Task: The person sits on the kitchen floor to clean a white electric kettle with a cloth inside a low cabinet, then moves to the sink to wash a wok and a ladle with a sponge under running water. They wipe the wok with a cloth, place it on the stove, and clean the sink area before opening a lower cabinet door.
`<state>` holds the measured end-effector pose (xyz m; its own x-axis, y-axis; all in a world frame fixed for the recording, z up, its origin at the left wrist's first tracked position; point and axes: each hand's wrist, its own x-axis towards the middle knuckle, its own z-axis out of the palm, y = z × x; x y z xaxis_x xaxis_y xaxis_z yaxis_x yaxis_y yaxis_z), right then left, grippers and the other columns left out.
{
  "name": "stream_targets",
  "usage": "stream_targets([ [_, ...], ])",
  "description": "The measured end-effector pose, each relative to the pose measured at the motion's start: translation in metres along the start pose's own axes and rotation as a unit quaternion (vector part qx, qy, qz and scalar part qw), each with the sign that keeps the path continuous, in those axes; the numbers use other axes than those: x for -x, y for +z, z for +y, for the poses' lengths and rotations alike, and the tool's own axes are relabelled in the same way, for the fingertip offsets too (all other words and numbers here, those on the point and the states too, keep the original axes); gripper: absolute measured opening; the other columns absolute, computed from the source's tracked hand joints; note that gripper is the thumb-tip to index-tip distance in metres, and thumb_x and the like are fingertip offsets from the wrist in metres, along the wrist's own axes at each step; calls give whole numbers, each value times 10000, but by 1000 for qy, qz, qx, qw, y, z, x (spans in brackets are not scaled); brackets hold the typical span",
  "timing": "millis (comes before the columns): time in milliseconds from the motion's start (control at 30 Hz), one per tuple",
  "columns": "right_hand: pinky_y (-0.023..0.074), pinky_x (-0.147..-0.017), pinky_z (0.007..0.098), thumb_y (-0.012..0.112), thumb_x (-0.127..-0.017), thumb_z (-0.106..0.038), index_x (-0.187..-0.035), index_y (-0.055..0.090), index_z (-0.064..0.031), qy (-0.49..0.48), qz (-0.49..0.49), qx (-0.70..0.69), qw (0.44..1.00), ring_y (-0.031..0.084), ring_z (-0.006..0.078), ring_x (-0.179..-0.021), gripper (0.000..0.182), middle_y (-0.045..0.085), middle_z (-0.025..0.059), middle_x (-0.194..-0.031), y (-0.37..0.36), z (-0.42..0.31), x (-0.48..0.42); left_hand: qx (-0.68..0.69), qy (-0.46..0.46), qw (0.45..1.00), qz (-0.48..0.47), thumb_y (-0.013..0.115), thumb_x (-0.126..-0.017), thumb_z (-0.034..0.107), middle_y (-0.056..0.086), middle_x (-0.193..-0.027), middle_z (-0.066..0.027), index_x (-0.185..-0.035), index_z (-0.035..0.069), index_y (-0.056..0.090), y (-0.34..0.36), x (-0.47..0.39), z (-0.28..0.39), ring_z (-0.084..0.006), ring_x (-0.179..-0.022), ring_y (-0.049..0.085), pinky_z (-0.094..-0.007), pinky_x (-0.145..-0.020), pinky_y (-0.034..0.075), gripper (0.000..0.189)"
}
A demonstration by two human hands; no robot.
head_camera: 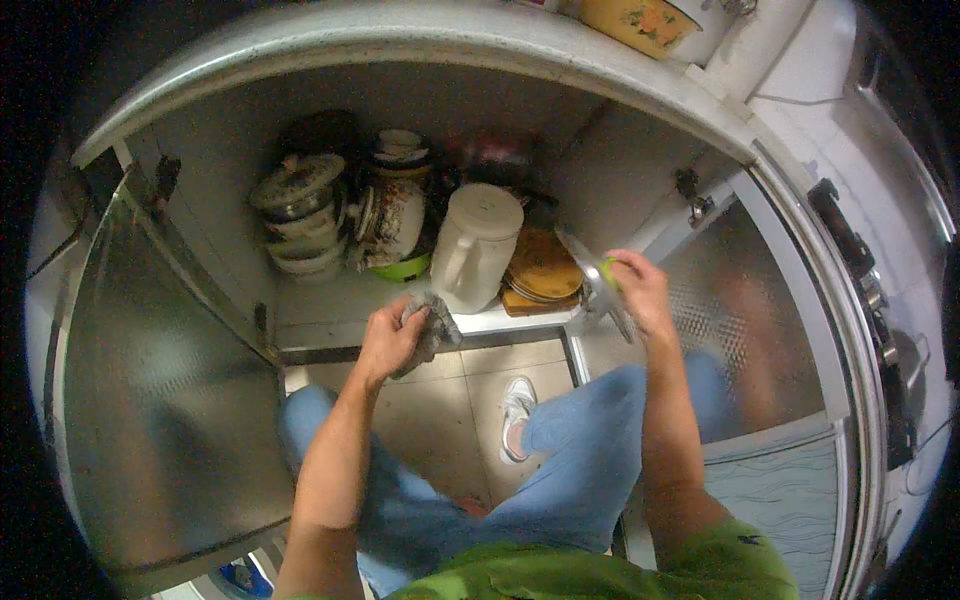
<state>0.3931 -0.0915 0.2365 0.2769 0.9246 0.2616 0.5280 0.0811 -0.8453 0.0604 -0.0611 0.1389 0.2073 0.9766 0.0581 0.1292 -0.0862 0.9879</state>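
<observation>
My left hand point(386, 341) grips a crumpled grey cloth point(431, 330) just in front of the cabinet's lower edge. In my right hand point(643, 296) is what looks like a pot lid point(592, 279), held by its green knob point(609, 274); it is tilted nearly edge-on and blurred. A tall cream pitcher point(476, 247) with a lid and handle stands on the cabinet floor between my hands. Right of it, brown round boards or plates point(545, 262) lie stacked on a wooden board point(536, 304), close to the pot lid.
Stacked bowls and a lidded pot point(300, 210) fill the cabinet's left side, beside a patterned white vessel point(401, 217) and a green bowl point(401, 268). Textured doors stand swung out left point(172, 390) and right point(750, 337). The countertop edge point(420, 49) arches overhead, bearing a yellow flowered basin point(637, 22).
</observation>
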Motion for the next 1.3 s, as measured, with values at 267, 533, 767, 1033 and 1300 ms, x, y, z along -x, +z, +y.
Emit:
stream_targets([
  [267, 453, -767, 395, 551, -748, -230, -976, 590, -13, 9, -59, 405, 912, 568, 349, -865, 317, 587, 241, -911, 71, 140, -111, -50, -8, 998, 21, 537, -824, 158, 535, -594, -46, -900, -7, 583, 0, -1, 0, -91, -523, 434, -266, -497, 388, 187],
  [533, 447, -784, 429, 527, -761, -247, -963, 594, -12, -93, -70, 508, 854, 559, 350, -892, 317, 576, 240, -948, 110, 187, -130, -78, -39, 996, -14, 523, -843, 141, 561, -631, -52, -913, -4, 581, 4, -3, 15, -78, -558, 477, -258, -507, 419, 172],
  [767, 429, -826, 398, 495, -784, -231, -948, 596, 2, -78, -70, 530, 841, 541, 332, -929, 303, 575, 216, -977, 120, 246, -152, -99, -51, 992, -60, 539, -840, 149, 570, -707, -19, -981, 11, 574, 15, -16, 10, -79, -634, 474, -258, -556, 418, 201],
  [1033, 402, -866, 391, 519, -720, -185, -924, 603, -6, -139, -64, 523, 839, 523, 328, -974, 284, 560, 205, -1022, 139, 249, -149, -105, -45, 993, -39, 531, -829, 145, 521, -548, -95, -892, 3, 574, 12, -12, 7, -114, -481, 469, -295, -473, 401, 161],
  [1300, 416, -842, 389, 523, -726, -183, -902, 614, 8, -117, 48, 489, 863, 535, 324, -956, 276, 559, 208, -1039, 128, 270, -151, -129, -22, 991, -34, 543, -811, 147, 545, -592, -134, -882, -2, 572, 15, -12, 19, -157, -512, 507, -315, -508, 418, 167],
])
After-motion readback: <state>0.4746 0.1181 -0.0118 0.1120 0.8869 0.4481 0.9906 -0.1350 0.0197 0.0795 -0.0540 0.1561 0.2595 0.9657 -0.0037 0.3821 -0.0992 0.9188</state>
